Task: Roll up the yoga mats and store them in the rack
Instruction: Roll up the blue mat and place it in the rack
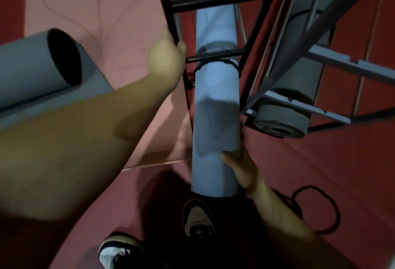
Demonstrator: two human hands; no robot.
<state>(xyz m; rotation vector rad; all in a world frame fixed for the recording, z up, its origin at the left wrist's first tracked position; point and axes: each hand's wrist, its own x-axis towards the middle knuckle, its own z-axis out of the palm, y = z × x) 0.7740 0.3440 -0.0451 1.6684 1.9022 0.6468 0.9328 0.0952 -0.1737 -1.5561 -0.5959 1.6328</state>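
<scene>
Dark red floor (299,172), with a flat pink mat (106,23) spread at upper left. A rolled light-blue yoga mat (215,102), bound by a thin black cord, lies lengthwise through the black metal rack (220,1), passing under its crossbars. The right hand (241,170) grips the roll's near end, fingers curled round it. The left hand (166,55) holds a rack upright, thumb hooked round the bar. A rolled grey mat (299,89) lies in the neighbouring grey frame; another grey roll (38,65) lies at left.

Two shoes (198,218) on red floor (320,172), black cord loop (316,209) nearby
</scene>
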